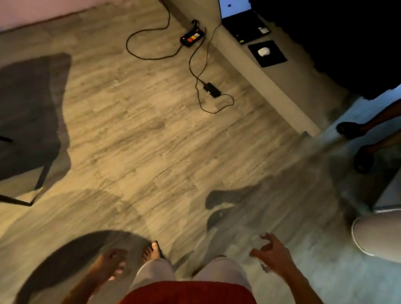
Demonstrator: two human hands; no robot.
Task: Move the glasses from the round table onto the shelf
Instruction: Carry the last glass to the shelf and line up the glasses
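- Right hand (271,253) curled around a clear glass (258,250), carried low beside the right knee; blur leaves grip firmness unclear.
- Left hand (111,261) loose and empty, hanging left of that glass.
- Mid-carry, probably; shelf not identifiable.
- Risks: fingertip hold slipping mid-stride; tripping on the cable (201,73) beyond the glass in dim light.

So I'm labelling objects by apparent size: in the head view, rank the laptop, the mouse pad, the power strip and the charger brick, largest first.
1. laptop
2. mouse pad
3. power strip
4. charger brick

The power strip and charger brick look close in size, so that order is unsure.
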